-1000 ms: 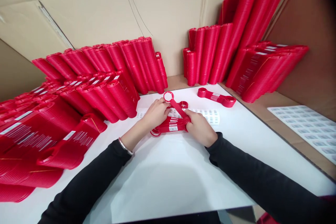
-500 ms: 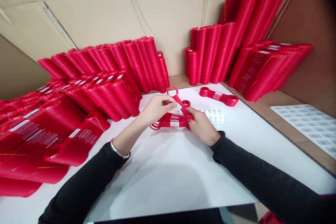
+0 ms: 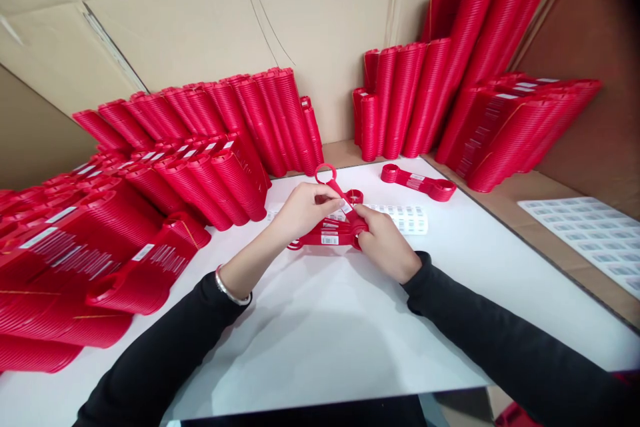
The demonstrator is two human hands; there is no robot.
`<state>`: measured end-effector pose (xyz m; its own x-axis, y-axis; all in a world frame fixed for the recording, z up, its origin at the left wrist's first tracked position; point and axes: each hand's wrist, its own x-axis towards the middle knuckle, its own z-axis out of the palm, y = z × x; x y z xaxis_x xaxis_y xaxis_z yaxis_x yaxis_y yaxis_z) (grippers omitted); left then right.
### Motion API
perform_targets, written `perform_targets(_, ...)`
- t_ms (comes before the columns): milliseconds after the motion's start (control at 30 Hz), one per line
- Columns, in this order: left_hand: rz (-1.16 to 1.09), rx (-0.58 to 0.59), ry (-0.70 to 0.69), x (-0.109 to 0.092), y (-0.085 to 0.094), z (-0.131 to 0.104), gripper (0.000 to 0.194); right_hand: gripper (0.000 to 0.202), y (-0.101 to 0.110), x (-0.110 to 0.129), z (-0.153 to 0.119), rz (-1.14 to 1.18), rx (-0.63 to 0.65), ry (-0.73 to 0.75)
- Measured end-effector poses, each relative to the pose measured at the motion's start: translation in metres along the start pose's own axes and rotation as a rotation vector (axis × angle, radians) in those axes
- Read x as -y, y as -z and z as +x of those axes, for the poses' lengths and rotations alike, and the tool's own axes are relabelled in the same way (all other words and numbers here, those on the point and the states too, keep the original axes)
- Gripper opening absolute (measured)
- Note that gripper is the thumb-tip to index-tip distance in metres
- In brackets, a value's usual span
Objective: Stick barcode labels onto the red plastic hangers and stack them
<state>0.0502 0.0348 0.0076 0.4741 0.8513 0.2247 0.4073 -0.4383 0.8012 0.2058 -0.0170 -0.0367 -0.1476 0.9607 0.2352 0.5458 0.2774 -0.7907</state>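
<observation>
Over the white tabletop (image 3: 310, 320), my right hand (image 3: 386, 239) grips the lower end of a red plastic strip with a ring at its far end (image 3: 326, 173). My left hand (image 3: 306, 210) is closed in a pinch at the strip's middle, its thumb on a small white label (image 3: 347, 207) there. Beneath both hands lies a fanned pile of similar red strips (image 3: 320, 238), the front one bearing a barcode label. A sheet of printed labels (image 3: 414, 220) lies behind the pile, partly hidden by my hands.
Bundled red strips (image 3: 240, 187) stand in rows at left and back. More tall bundles (image 3: 415, 100) lean at back right. A small stack of red strips (image 3: 419, 181) lies beyond my right hand. Another label sheet (image 3: 585, 233) rests on the cardboard at right.
The label now lies flatter along the strip, with my left thumb at its edge. The fanned strips have shifted slightly, and more of the label sheet shows behind my left hand.
</observation>
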Motion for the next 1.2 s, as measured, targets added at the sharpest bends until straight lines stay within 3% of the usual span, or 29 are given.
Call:
perform_targets(433,0.305,-0.047,-0.162,-0.005,-0.007,-0.006,0.016,0.035,0.001,0.003,0.0,0.012,-0.024,0.008)
perform_targets(633,0.644,-0.071,-0.286,-0.006,-0.009,-0.01,0.016,0.032,0.002,0.005,-0.002,0.05,-0.043,0.037)
perform_targets(833,0.859,-0.072,-0.231,-0.016,-0.01,-0.016,0.029,0.024,0.004,0.006,-0.001,0.058,-0.057,0.058)
perform_targets(933,0.793,-0.13,-0.163,-0.013,-0.007,-0.014,0.038,0.027,0.004,0.006,-0.002,0.093,-0.042,0.06)
perform_targets(1033,0.59,-0.157,-0.039,-0.007,-0.001,-0.011,0.051,0.032,0.003,0.008,-0.004,0.123,-0.009,0.069)
perform_targets(1200,0.205,-0.045,0.075,0.007,0.004,-0.004,0.049,0.038,0.003,0.012,-0.006,0.159,0.034,0.091)
